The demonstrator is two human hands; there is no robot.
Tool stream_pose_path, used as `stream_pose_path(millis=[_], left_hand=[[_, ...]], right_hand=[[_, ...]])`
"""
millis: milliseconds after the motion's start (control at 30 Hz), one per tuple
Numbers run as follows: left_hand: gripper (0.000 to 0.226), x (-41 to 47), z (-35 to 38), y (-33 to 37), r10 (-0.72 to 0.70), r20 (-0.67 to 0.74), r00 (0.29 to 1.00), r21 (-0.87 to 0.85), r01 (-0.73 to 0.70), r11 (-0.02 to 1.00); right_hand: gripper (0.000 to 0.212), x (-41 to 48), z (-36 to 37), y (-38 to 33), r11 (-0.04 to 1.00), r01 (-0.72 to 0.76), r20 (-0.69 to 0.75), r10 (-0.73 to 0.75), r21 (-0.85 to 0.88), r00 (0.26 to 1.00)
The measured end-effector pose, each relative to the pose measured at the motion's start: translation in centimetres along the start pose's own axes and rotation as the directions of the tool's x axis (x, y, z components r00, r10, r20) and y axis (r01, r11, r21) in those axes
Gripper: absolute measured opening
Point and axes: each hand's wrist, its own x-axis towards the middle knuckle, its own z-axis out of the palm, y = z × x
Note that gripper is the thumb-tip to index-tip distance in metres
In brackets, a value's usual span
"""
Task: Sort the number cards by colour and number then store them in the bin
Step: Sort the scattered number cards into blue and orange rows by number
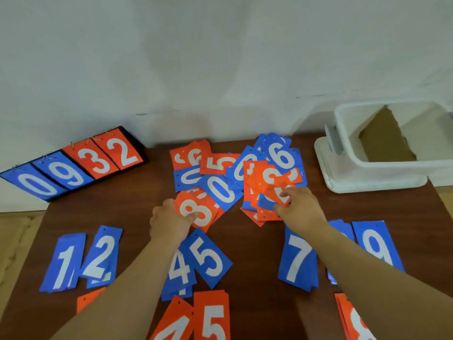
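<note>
Here left hand (169, 222) pinches the orange 8 card (202, 213) at its near-left edge, thumb laid across the face, the card resting at the near-left side of the mixed pile (220, 192). The right hand (300, 207) has thumb and forefinger closed on loose orange cards (259, 182) at the pile's near-right side, a blue card (266, 201) showing between them. White bin (392, 168) sits well apart from both hands at the far right corner of the table (250, 253); sorted blue stacks (208, 258) 1, 2, 4, 5, 7, 9 lie near the forearms.

Plain room: brown table (255, 253), bare white wall (220, 57)
</note>
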Motion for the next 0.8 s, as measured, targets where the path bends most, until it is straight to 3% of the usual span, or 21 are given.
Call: stream_pose_path(millis=[200, 333, 433, 667, 800], left_hand=[[0.1, 4.3, 1.4, -0.4, 0.017, 0.044, 0.999, 0.106, -0.022, 0.994], [0.102, 5.5, 1.9, -0.9, 0.071, 0.031, 0.997, 0.11, -0.074, 0.991], [0.099, 5.7, 2.0, -1.1, 0.076, 0.017, 0.997, 0.053, -0.077, 0.996], [0.055, 5.8, 1.7, -1.4, 0.129, -0.053, 0.99, -0.241, -0.138, 0.961], [0.022, 6.4, 0.6, -1.5, 0.068, -0.109, 0.992, -0.33, -0.101, 0.939]], right_hand=[[0.075, 5.9, 1.6, -1.5, 0.965, -0.189, -0.064, 0.18, -0.184, 0.982], [0.073, 6.6, 3.8, -1.0, 0.89, -0.033, 0.023, 0.049, -0.454, 0.999], [0.068, 5.9, 5.5, -1.8, 0.849, 0.059, 0.074, -0.023, -0.525, 0.997], [0.055, 5.6, 7.7, -5.8, 0.846, 0.192, 0.148, -0.136, -0.497, 0.98], [0.052, 8.5, 6.6, -6.9, 0.851, 0.237, 0.226, -0.145, -0.469, 0.963]])
